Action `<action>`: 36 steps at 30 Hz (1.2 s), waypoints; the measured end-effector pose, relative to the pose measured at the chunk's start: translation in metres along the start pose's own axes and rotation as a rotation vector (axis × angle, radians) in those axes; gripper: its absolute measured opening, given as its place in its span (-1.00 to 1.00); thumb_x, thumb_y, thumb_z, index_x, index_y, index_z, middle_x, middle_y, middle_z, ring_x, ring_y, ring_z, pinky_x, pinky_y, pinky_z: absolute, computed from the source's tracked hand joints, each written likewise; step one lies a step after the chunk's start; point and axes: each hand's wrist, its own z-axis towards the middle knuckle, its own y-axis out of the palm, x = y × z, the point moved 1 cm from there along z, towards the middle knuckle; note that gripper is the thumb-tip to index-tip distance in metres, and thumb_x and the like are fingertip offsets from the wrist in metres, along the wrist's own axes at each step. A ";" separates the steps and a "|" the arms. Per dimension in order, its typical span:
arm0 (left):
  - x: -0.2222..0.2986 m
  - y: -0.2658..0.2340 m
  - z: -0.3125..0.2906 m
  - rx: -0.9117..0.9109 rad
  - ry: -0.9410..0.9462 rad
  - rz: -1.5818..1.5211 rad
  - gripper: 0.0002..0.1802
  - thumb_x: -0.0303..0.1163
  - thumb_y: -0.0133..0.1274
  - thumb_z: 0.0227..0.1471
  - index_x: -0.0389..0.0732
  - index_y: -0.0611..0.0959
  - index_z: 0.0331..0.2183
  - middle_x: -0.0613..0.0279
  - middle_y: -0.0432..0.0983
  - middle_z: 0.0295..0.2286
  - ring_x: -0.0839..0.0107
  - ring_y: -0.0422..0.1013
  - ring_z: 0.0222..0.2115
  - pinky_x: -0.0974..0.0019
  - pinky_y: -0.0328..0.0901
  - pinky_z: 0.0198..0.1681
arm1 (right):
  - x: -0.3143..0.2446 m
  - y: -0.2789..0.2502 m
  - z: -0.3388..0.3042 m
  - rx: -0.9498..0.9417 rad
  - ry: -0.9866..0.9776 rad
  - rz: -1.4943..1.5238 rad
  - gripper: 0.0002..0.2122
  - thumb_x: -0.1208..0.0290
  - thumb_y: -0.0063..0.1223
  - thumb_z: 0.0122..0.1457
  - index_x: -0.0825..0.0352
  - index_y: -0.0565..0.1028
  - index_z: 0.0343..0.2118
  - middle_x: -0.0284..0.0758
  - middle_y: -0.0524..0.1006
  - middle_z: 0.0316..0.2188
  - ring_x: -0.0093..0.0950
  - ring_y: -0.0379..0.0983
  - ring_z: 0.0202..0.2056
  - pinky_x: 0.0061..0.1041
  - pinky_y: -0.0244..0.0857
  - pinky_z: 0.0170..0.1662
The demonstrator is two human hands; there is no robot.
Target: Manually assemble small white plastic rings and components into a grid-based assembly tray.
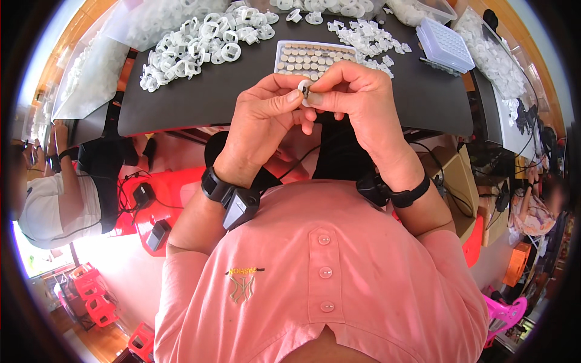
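Observation:
Over the front edge of the dark table, my left hand (260,109) and my right hand (357,97) meet, thumbs and forefingers pinching one small round white plastic part (304,86). A dark spot shows on its face, and the fingertips cover much of it. Just beyond the hands lies a white tray (278,59) with rows of round beige pieces. To its left is a loose heap of white ring-shaped plastic parts (212,39). Smaller white plastic pieces (372,39) are heaped at the tray's right.
Clear bags of white parts (91,78) flank the dark table (181,109). A stack of pale trays (445,45) stands at the far right. Red stools (154,209) and cables are at the left. One person (66,199) sits at left, another (538,209) at right.

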 end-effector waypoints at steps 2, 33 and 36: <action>0.000 0.001 0.000 0.007 -0.005 0.008 -0.74 -0.49 0.11 0.15 -0.43 0.55 -0.14 0.01 0.57 -0.32 0.29 0.53 -0.40 0.27 0.44 -0.41 | 0.006 -0.004 0.002 0.025 0.030 -0.053 -0.94 0.56 0.26 0.06 0.36 0.57 -0.47 -0.40 0.57 -0.59 -0.68 0.45 -0.56 -0.74 0.07 -0.56; -0.004 0.018 -0.032 -0.031 0.136 0.107 -0.77 -0.44 0.09 0.16 -0.37 0.55 -0.17 0.01 0.56 -0.31 0.25 0.50 -0.38 0.24 0.38 -0.35 | 0.004 0.010 -0.018 -0.063 0.213 0.355 -0.88 0.57 0.22 0.06 0.38 0.47 -0.38 -0.29 0.56 -0.56 -0.46 0.54 -0.62 -0.65 0.10 -0.64; -0.002 0.026 -0.037 -0.069 0.133 0.098 -0.74 -0.40 0.09 0.16 -0.37 0.56 -0.15 0.02 0.56 -0.32 0.25 0.50 -0.37 0.25 0.38 -0.34 | -0.003 0.010 -0.028 -0.116 0.152 0.333 -0.88 0.54 0.22 0.09 0.38 0.48 -0.37 -0.30 0.56 -0.55 -0.47 0.54 -0.61 -0.66 0.11 -0.62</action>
